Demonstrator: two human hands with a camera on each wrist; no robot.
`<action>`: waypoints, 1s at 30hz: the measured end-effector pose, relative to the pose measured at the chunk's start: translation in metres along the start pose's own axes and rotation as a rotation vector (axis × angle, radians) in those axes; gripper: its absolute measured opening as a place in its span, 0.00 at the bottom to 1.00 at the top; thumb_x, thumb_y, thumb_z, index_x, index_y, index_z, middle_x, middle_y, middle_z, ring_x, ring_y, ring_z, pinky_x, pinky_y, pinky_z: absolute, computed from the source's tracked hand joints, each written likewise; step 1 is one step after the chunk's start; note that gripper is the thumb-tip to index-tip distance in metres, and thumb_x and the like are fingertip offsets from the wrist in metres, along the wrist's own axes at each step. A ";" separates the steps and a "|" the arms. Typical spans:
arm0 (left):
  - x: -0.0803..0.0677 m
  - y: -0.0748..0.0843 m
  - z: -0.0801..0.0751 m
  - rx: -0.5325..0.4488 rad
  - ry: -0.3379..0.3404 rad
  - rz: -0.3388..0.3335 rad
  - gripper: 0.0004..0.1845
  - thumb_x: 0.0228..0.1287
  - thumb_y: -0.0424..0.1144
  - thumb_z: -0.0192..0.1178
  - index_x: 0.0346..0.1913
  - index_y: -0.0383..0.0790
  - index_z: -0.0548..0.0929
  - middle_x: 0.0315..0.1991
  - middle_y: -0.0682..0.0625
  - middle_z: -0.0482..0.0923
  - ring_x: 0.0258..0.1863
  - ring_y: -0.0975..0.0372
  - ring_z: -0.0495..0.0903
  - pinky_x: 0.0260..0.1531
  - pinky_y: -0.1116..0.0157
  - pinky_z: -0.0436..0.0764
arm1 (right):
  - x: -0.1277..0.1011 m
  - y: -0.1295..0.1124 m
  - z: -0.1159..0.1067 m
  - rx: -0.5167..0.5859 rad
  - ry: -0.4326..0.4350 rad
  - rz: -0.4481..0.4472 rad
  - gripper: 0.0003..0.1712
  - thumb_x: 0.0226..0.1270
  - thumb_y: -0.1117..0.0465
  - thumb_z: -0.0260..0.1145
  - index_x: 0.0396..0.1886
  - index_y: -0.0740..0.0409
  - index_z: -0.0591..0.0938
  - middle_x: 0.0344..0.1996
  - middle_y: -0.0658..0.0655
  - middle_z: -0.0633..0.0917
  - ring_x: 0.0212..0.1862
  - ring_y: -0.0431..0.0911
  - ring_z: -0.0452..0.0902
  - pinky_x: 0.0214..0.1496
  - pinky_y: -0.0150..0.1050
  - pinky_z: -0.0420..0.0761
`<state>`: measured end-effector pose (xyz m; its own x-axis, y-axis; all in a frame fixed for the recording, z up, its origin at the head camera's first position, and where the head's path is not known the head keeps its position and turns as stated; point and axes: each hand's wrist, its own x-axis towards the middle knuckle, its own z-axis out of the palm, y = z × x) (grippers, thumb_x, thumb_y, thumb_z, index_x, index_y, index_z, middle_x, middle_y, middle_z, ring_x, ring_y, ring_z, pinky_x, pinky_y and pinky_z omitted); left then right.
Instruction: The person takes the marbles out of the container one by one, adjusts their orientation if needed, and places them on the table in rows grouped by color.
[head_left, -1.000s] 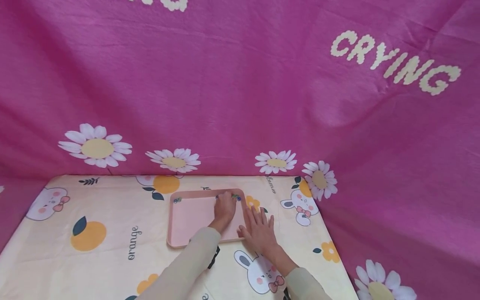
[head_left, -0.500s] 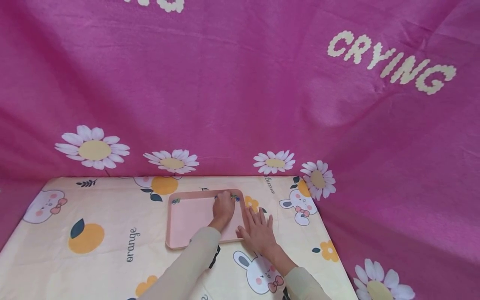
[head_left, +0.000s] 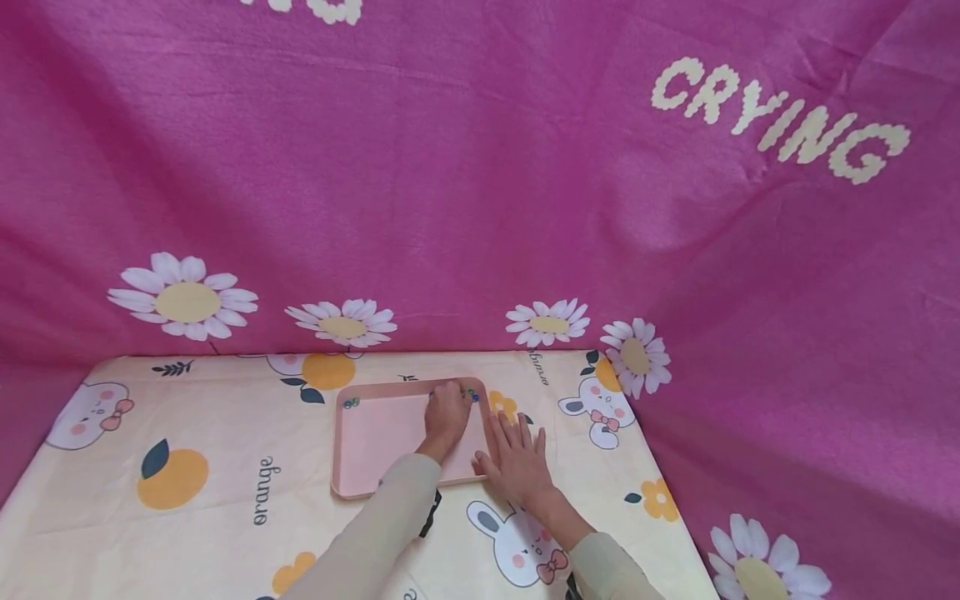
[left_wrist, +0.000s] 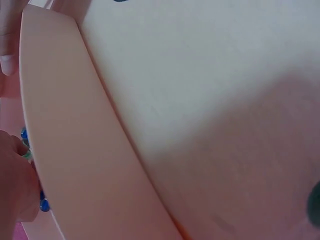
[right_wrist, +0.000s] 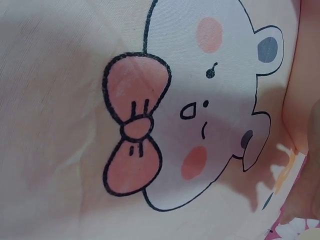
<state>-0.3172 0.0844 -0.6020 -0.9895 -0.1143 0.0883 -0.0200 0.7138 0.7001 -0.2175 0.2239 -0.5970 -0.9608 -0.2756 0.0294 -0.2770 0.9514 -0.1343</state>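
Observation:
A shallow pink tray (head_left: 375,450) lies on the cloth, with small glass marbles along its far wall. My left hand (head_left: 448,414) reaches into it, fingers curled down among the marbles at the far right. In the left wrist view those fingertips pinch at a green marble (left_wrist: 27,155), partly hidden, with a blue marble (left_wrist: 45,205) beside the hand. Another blue marble (head_left: 476,397) sits in the far right corner. Two or so greenish marbles (head_left: 351,402) lie in the far left corner. My right hand (head_left: 517,462) rests with spread fingers along the tray's right side, thumb at its near right corner.
A cream cloth (head_left: 240,550) printed with oranges, rabbits and flowers covers the table. Behind and to the right hangs a magenta curtain (head_left: 450,208) with daisies and lettering, meeting the table's far and right edges.

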 end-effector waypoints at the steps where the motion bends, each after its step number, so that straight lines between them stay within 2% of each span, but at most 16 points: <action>1: 0.000 0.000 0.000 -0.001 0.003 0.007 0.04 0.62 0.34 0.67 0.34 0.35 0.85 0.32 0.41 0.85 0.35 0.49 0.86 0.31 0.51 0.85 | 0.000 0.000 0.000 0.008 0.002 0.000 0.42 0.75 0.38 0.49 0.80 0.55 0.57 0.77 0.60 0.59 0.76 0.67 0.45 0.70 0.73 0.45; 5: -0.001 -0.002 -0.001 -0.040 0.031 0.042 0.07 0.61 0.32 0.66 0.27 0.37 0.82 0.25 0.45 0.81 0.29 0.53 0.82 0.28 0.53 0.83 | 0.001 -0.001 -0.001 0.019 0.004 0.006 0.42 0.75 0.37 0.49 0.80 0.54 0.57 0.77 0.59 0.60 0.76 0.66 0.45 0.70 0.73 0.44; 9: -0.005 -0.006 -0.001 -0.097 0.055 0.101 0.08 0.61 0.31 0.65 0.25 0.39 0.79 0.22 0.50 0.75 0.25 0.55 0.75 0.26 0.57 0.79 | 0.001 -0.001 -0.001 0.031 0.008 0.010 0.42 0.74 0.37 0.49 0.80 0.53 0.56 0.77 0.57 0.61 0.77 0.65 0.44 0.70 0.73 0.44; 15: -0.011 -0.011 -0.003 -0.141 0.075 0.152 0.01 0.60 0.32 0.65 0.33 0.37 0.84 0.26 0.49 0.80 0.26 0.57 0.78 0.29 0.58 0.81 | 0.001 0.001 0.001 0.040 0.015 0.004 0.43 0.74 0.37 0.49 0.80 0.53 0.55 0.77 0.57 0.61 0.76 0.66 0.44 0.70 0.74 0.44; 22: -0.022 -0.015 -0.014 -0.212 0.028 0.128 0.02 0.59 0.31 0.66 0.35 0.38 0.85 0.31 0.47 0.84 0.32 0.56 0.82 0.37 0.57 0.84 | 0.000 0.001 0.003 0.013 0.008 -0.008 0.43 0.74 0.36 0.49 0.80 0.54 0.55 0.77 0.59 0.59 0.76 0.66 0.44 0.70 0.74 0.44; 25: -0.026 -0.017 -0.020 -0.239 0.027 0.165 0.05 0.60 0.31 0.66 0.38 0.37 0.87 0.33 0.47 0.86 0.35 0.58 0.84 0.40 0.60 0.84 | 0.001 0.000 0.003 0.006 0.016 -0.012 0.43 0.74 0.36 0.49 0.80 0.54 0.56 0.77 0.59 0.58 0.77 0.66 0.43 0.70 0.73 0.44; 30: -0.036 -0.023 -0.028 -0.286 0.004 0.255 0.10 0.60 0.29 0.66 0.44 0.34 0.89 0.33 0.48 0.87 0.34 0.60 0.84 0.39 0.63 0.85 | 0.002 -0.001 0.003 0.009 0.022 -0.010 0.43 0.75 0.37 0.49 0.80 0.54 0.56 0.77 0.60 0.57 0.77 0.66 0.42 0.70 0.73 0.42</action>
<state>-0.2769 0.0527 -0.6018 -0.9570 0.0392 0.2873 0.2679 0.4982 0.8246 -0.2191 0.2223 -0.6002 -0.9580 -0.2819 0.0522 -0.2866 0.9473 -0.1431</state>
